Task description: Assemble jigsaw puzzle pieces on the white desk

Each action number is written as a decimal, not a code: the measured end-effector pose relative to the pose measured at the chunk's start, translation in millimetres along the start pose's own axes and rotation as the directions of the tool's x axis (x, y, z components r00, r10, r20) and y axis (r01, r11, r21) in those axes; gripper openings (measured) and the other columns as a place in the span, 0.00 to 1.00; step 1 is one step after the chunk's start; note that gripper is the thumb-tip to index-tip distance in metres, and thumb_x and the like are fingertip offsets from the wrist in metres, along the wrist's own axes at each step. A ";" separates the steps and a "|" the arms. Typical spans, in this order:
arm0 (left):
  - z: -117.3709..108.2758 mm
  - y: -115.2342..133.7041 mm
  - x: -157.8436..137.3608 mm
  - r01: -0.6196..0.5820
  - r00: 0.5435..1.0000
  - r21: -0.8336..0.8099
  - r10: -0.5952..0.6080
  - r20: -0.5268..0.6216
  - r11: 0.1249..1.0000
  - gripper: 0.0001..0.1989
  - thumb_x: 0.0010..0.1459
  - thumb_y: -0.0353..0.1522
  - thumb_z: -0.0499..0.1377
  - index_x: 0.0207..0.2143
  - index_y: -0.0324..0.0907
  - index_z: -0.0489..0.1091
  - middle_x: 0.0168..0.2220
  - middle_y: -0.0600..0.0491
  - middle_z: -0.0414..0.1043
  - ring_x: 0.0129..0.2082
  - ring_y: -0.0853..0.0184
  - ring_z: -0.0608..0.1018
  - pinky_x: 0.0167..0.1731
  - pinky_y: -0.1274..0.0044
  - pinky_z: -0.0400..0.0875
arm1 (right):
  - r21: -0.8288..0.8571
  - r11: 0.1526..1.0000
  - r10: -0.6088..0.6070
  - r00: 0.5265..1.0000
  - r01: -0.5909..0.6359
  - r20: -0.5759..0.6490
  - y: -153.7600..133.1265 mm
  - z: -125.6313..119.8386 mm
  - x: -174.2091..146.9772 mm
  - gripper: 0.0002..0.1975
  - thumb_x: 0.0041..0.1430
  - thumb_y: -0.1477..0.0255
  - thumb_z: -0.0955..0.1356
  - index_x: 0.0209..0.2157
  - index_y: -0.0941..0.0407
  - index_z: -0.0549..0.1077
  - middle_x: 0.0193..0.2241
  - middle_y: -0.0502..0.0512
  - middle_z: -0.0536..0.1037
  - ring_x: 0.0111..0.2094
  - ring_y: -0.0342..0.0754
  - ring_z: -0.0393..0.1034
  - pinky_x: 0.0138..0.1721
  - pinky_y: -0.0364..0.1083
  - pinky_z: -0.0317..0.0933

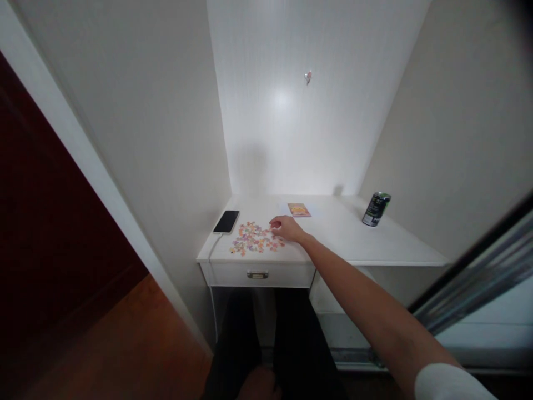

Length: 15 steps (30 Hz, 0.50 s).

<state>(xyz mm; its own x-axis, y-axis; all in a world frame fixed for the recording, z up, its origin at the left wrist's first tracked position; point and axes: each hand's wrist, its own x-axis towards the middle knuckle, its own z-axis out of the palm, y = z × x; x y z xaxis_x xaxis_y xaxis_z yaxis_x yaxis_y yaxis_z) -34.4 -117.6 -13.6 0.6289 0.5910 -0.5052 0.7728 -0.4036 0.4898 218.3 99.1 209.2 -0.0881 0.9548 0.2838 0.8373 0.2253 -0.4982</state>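
Many small, pastel-coloured jigsaw puzzle pieces (253, 239) lie loosely spread at the left of a white desk (333, 241). Over the right edge of this spread, my right hand (286, 229) reaches in with its fingers curled and drawn together. Anything pinched at the fingertips is too small to make out. My left hand (259, 383) rests low between my legs, dim and cut off by the bottom edge of the view; its fingers cannot be made out. A small orange-and-yellow picture card (299, 209) lies just beyond my right hand.
A phone (226, 221) with a white cable (211, 261) lies left of the pieces. At the right stands a dark drink can (376, 209). Panels enclose the desk at left, back and right. A drawer handle (257, 275) sits below the front edge.
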 end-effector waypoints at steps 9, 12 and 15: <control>-35.3 -45.6 8.9 0.256 0.843 0.064 -0.191 -0.503 0.964 0.17 0.65 0.33 0.47 0.47 0.34 0.70 0.48 0.39 0.71 0.48 0.56 0.74 0.48 0.68 0.66 | 0.082 0.987 0.155 0.958 -0.139 -0.243 68.0 -58.5 -114.6 0.14 0.53 0.70 0.69 0.41 0.61 0.77 0.37 0.59 0.81 0.35 0.46 0.74 0.40 0.45 0.68; -47.5 -70.2 24.6 0.380 0.883 0.029 -0.352 -0.311 0.925 0.24 0.68 0.38 0.42 0.54 0.30 0.65 0.47 0.35 0.72 0.48 0.54 0.76 0.46 0.67 0.69 | 0.094 0.983 0.180 0.945 -0.160 -0.273 81.9 -61.7 -144.3 0.13 0.53 0.69 0.69 0.38 0.61 0.78 0.33 0.58 0.81 0.32 0.46 0.73 0.36 0.45 0.67; -52.9 -79.7 47.8 0.335 0.930 0.072 -0.317 -0.189 0.940 0.22 0.69 0.31 0.40 0.54 0.34 0.67 0.48 0.38 0.73 0.48 0.56 0.77 0.47 0.68 0.70 | 0.104 0.983 0.176 0.943 -0.152 -0.283 87.1 -55.2 -153.7 0.12 0.53 0.69 0.69 0.38 0.59 0.79 0.30 0.56 0.80 0.30 0.46 0.72 0.34 0.44 0.66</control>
<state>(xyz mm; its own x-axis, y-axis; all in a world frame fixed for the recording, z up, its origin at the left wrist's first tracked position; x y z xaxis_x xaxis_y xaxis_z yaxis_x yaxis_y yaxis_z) -70.5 -20.2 -39.2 0.3238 0.8090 -0.4906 0.9427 -0.2315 0.2403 334.6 -38.7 167.4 0.2169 0.8852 0.4115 0.7801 0.0962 -0.6182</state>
